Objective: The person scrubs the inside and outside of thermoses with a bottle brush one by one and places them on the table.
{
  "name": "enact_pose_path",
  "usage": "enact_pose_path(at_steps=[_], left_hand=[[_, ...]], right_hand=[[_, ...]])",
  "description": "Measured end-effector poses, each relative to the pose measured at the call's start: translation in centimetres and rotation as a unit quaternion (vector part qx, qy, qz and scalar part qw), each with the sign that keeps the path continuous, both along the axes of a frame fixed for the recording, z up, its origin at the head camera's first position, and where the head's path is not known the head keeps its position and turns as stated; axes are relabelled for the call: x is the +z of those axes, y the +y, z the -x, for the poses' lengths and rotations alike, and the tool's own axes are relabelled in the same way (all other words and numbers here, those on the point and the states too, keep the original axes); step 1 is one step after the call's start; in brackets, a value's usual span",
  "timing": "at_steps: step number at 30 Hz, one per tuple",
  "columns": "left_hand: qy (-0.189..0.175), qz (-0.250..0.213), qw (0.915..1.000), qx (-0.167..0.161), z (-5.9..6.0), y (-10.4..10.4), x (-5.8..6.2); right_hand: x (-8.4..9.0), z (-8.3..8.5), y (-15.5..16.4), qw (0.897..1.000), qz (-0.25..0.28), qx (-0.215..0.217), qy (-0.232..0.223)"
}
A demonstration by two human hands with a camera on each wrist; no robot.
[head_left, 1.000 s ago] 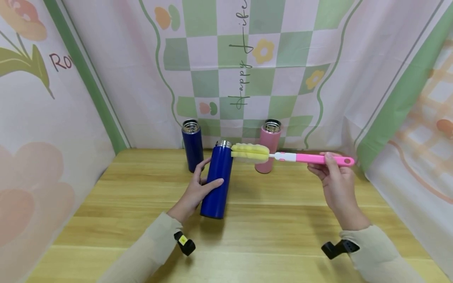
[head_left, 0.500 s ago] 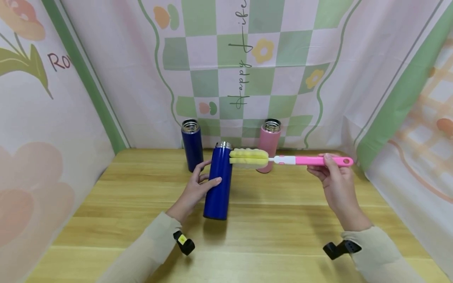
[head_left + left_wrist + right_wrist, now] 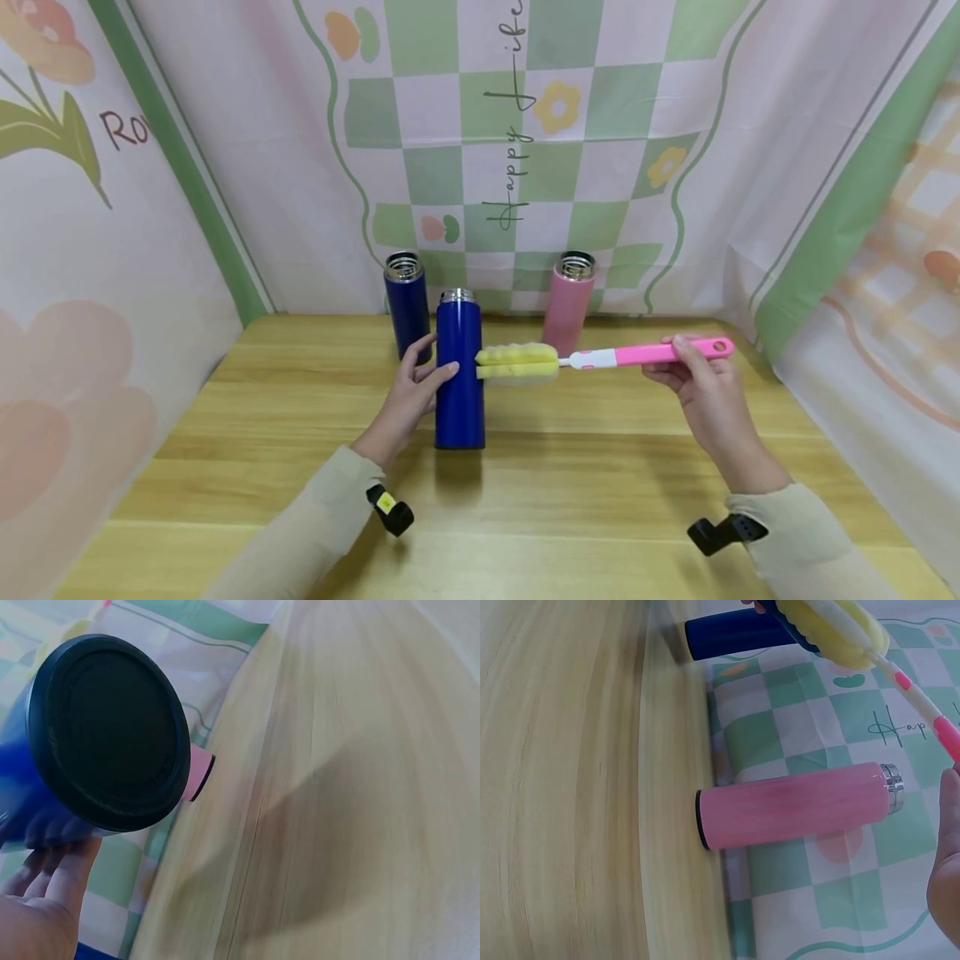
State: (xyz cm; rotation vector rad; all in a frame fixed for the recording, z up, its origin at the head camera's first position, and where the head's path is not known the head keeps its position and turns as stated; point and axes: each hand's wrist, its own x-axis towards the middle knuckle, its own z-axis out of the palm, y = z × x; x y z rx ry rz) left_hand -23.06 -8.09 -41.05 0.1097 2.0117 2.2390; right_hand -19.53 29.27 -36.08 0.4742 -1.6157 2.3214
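My left hand (image 3: 408, 398) grips a blue thermos bottle (image 3: 461, 383) around its side, uncapped and nearly upright above the table. Its black base (image 3: 112, 733) faces the left wrist camera. With thumb and fingers my right hand (image 3: 708, 400) holds a bottle brush (image 3: 633, 355) by its pink handle, almost level. The brush's yellow sponge head (image 3: 517, 362) points left, its tip right at the bottle's outer side. In the right wrist view the sponge overlaps the held bottle, and only part of the right hand (image 3: 946, 870) shows at the edge.
A second, darker blue bottle (image 3: 407, 308) stands open at the back left of the wooden table (image 3: 570, 517). A pink bottle (image 3: 570, 304), also uncapped, stands at the back right. Behind them hangs a checkered green and white curtain (image 3: 495, 179).
The held blue bottle has straightened from a tilt and shifted slightly left. The brush has moved down and left with my right hand, its handle end now tipped a little higher.
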Motion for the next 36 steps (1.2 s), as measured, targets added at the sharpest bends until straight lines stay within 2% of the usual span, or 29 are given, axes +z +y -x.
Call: enact_pose_path(at_steps=[10, 19, 27, 36], left_hand=[[0.006, -0.023, 0.9995, 0.021, 0.1, 0.1, 0.1], [-0.007, -0.035, 0.9988, 0.034, 0.2, 0.1, 0.5], [-0.009, -0.063, 0.9973, 0.037, 0.2, 0.2, 0.4], [-0.014, -0.078, 0.9961, 0.040, 0.3, 0.5, 0.3]], right_hand=[[-0.2, -0.2, 0.3, 0.999, -0.018, 0.034, 0.004], [-0.4, -0.5, 0.9, 0.997, -0.050, 0.056, 0.011], [-0.5, -1.0, 1.4, 0.994, -0.097, 0.055, 0.001], [-0.8, -1.3, 0.6, 0.993, -0.095, 0.073, 0.011]])
